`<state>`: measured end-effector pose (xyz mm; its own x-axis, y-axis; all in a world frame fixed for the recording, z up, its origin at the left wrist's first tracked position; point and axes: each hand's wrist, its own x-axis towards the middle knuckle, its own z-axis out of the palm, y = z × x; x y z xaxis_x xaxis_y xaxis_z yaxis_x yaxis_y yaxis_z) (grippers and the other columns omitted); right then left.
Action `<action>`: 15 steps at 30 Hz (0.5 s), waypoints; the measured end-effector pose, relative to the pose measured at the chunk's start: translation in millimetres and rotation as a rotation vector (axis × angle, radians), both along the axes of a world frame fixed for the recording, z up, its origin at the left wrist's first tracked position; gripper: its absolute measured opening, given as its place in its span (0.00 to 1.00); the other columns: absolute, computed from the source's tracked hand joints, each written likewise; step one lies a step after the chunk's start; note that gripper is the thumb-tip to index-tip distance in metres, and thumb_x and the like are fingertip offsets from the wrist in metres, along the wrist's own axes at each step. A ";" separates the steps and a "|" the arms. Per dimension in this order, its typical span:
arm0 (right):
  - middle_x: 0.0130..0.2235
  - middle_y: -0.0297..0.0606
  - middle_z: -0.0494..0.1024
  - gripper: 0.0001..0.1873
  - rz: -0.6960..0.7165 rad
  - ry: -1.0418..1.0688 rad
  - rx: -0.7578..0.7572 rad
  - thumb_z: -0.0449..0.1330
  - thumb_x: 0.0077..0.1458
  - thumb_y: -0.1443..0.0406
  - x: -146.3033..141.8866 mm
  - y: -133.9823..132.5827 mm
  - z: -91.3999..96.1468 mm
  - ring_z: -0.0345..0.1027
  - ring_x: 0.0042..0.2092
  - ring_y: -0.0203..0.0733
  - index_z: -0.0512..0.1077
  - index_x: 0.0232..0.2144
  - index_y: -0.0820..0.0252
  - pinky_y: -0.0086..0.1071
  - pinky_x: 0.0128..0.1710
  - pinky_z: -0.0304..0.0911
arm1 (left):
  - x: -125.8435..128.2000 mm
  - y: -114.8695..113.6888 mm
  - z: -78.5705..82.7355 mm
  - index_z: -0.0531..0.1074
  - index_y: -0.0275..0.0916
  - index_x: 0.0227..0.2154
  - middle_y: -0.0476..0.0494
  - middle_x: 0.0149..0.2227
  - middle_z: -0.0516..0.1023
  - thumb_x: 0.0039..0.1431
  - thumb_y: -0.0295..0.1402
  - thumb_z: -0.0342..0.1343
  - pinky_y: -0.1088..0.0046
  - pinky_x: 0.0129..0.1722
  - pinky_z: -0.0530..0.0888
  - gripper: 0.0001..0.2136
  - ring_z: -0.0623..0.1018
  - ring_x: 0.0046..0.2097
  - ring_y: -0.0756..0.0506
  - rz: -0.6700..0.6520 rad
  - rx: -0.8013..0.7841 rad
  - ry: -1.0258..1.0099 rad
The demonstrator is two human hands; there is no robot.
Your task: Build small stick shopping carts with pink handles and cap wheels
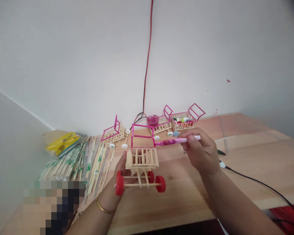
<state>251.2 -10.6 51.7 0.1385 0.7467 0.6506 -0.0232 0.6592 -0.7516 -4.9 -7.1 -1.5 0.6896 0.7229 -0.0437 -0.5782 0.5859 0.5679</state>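
In the head view my left hand (122, 162) is closed around the far left side of a small wooden-stick cart (142, 160) and holds it up; its fingers are partly hidden behind the cart. Red bottle-cap wheels (160, 184) sit under the cart, and its upper frame and handle are magenta. My right hand (203, 151) pinches a pink-and-white marker pen (177, 140), its barrel smeared with magenta. The pen's tip meets or nearly meets the right upright of the magenta frame.
Similar carts (112, 133) stand by the wall, one holding coloured caps (183, 120). A tub of magenta paint (153, 120) is among them. Bundled sticks (66, 158) and a yellow packet (63, 143) lie left. A black cable (254, 179) crosses the table's right side.
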 end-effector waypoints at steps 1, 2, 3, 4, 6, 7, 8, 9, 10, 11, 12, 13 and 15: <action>0.24 0.31 0.68 0.07 0.015 -0.002 0.004 0.55 0.62 0.63 0.0 -0.1 -0.7 0.60 0.26 0.33 0.72 0.36 0.57 0.30 0.27 0.55 | -0.7 1.1 -0.4 0.70 0.34 0.52 0.34 0.42 0.80 0.63 0.47 0.46 0.54 0.47 0.72 0.24 0.79 0.45 0.35 -0.020 -0.005 -0.027; 0.24 0.31 0.68 0.07 0.031 -0.005 0.008 0.55 0.62 0.63 0.1 -0.4 -1.4 0.60 0.25 0.33 0.72 0.36 0.57 0.30 0.27 0.55 | -1.5 2.1 -1.1 0.71 0.34 0.52 0.35 0.42 0.80 0.63 0.47 0.46 0.56 0.46 0.72 0.24 0.79 0.44 0.36 -0.040 -0.001 -0.058; 0.24 0.31 0.68 0.07 0.050 -0.009 0.010 0.55 0.62 0.63 0.3 -0.8 -2.0 0.60 0.25 0.33 0.72 0.36 0.57 0.30 0.26 0.55 | -2.3 2.9 -1.8 0.72 0.34 0.50 0.35 0.41 0.80 0.63 0.47 0.45 0.58 0.44 0.73 0.24 0.79 0.42 0.38 -0.039 -0.001 -0.075; 0.25 0.31 0.68 0.07 0.070 -0.014 0.011 0.55 0.62 0.63 0.5 -1.3 -2.5 0.59 0.25 0.33 0.72 0.36 0.57 0.30 0.26 0.55 | -3.1 3.5 -2.5 0.72 0.33 0.49 0.35 0.40 0.80 0.64 0.47 0.45 0.60 0.42 0.74 0.24 0.79 0.41 0.39 -0.044 0.001 -0.095; 0.25 0.31 0.69 0.07 0.089 -0.018 0.010 0.55 0.62 0.63 0.7 -2.1 -3.1 0.59 0.24 0.32 0.72 0.35 0.57 0.30 0.26 0.55 | -4.1 3.7 -3.0 0.73 0.33 0.47 0.36 0.38 0.80 0.64 0.48 0.44 0.66 0.37 0.74 0.24 0.79 0.37 0.42 -0.063 0.001 -0.134; 0.25 0.31 0.69 0.07 0.084 -0.012 0.012 0.55 0.62 0.63 0.7 -2.2 -3.1 0.59 0.24 0.32 0.72 0.35 0.57 0.30 0.26 0.55 | -4.2 3.4 -3.0 0.74 0.33 0.47 0.37 0.37 0.80 0.64 0.48 0.44 0.68 0.35 0.74 0.24 0.79 0.36 0.42 -0.068 0.000 -0.145; 0.25 0.31 0.69 0.07 0.070 -0.004 0.016 0.55 0.62 0.63 0.6 -2.1 -2.8 0.59 0.24 0.33 0.72 0.35 0.57 0.30 0.26 0.55 | -4.1 3.1 -2.7 0.74 0.33 0.47 0.37 0.37 0.80 0.64 0.49 0.45 0.68 0.34 0.74 0.24 0.79 0.36 0.42 -0.064 -0.002 -0.145; 0.25 0.31 0.69 0.07 0.051 0.007 0.022 0.55 0.62 0.62 0.3 -1.9 -2.4 0.60 0.25 0.33 0.72 0.35 0.56 0.30 0.26 0.56 | -3.9 2.7 -2.4 0.74 0.33 0.47 0.37 0.38 0.80 0.64 0.49 0.45 0.67 0.35 0.74 0.24 0.79 0.37 0.42 -0.053 -0.002 -0.133; 0.24 0.31 0.68 0.07 0.031 0.014 0.028 0.55 0.62 0.62 -0.1 -1.5 -1.9 0.60 0.25 0.33 0.72 0.36 0.56 0.30 0.27 0.56 | -3.6 2.4 -2.1 0.73 0.34 0.48 0.36 0.38 0.80 0.63 0.49 0.45 0.66 0.37 0.74 0.25 0.79 0.38 0.41 -0.040 -0.002 -0.113; 0.24 0.31 0.68 0.08 0.017 0.015 0.029 0.55 0.62 0.62 -0.5 -1.0 -1.3 0.60 0.25 0.34 0.72 0.36 0.56 0.31 0.27 0.56 | -3.5 2.3 -2.0 0.72 0.34 0.49 0.36 0.38 0.80 0.63 0.49 0.45 0.63 0.40 0.74 0.25 0.79 0.39 0.40 -0.025 0.000 -0.091; 0.24 0.31 0.68 0.07 0.010 0.009 0.028 0.55 0.62 0.62 -0.8 -0.5 -0.7 0.60 0.26 0.34 0.72 0.36 0.56 0.30 0.27 0.56 | -3.4 2.3 -2.0 0.71 0.34 0.51 0.35 0.39 0.80 0.63 0.49 0.45 0.60 0.42 0.74 0.26 0.79 0.40 0.39 -0.015 0.003 -0.071; 0.24 0.31 0.68 0.07 0.009 -0.001 0.024 0.55 0.62 0.62 -1.1 -0.1 -0.3 0.60 0.26 0.34 0.72 0.36 0.56 0.30 0.27 0.56 | -3.6 2.5 -2.3 0.70 0.34 0.52 0.35 0.39 0.80 0.63 0.50 0.45 0.58 0.44 0.73 0.26 0.79 0.41 0.38 -0.013 0.003 -0.057; 0.24 0.31 0.68 0.07 0.019 -0.018 0.008 0.55 0.62 0.62 -1.3 0.4 -0.3 0.61 0.26 0.34 0.72 0.36 0.57 0.30 0.27 0.56 | -4.6 3.1 -3.4 0.69 0.34 0.53 0.35 0.41 0.79 0.63 0.50 0.45 0.55 0.47 0.71 0.27 0.79 0.43 0.37 -0.032 -0.013 -0.043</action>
<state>250.0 -10.2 51.4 0.1122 0.7438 0.6589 -0.0221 0.6648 -0.7467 -9.5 -4.0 -5.0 0.7139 0.6999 -0.0221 -0.5829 0.6114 0.5351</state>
